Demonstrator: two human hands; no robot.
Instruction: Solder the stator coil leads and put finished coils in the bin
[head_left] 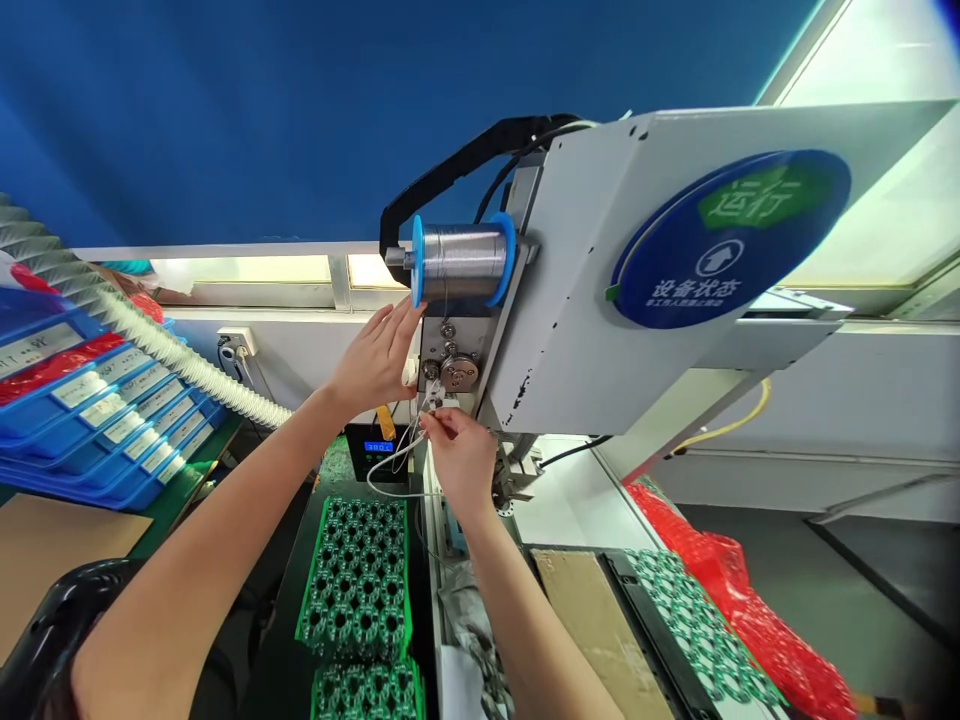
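A spool of solder wire [465, 262] with blue flanges sits on the side of a white machine. From it the wire runs down to a feeder with metal rollers [457, 374]. My left hand [381, 358] lies along the left side of this feeder, fingers stretched up towards the spool, palm empty as far as I can see. Just below the rollers, my right hand [463, 458] pinches at the feeder's outlet, where a thin white tube [379, 488] loops up to its fingertips. The exact tip of the pinch is small and partly hidden.
Green circuit board panels [358, 575] lie below my hands, near a small controller with a lit blue display [379, 447]. The machine's white housing [577, 300] juts out at right. Blue bins [112, 420] and a ribbed hose [187, 365] stand left. Red bubble wrap [720, 580] lies right.
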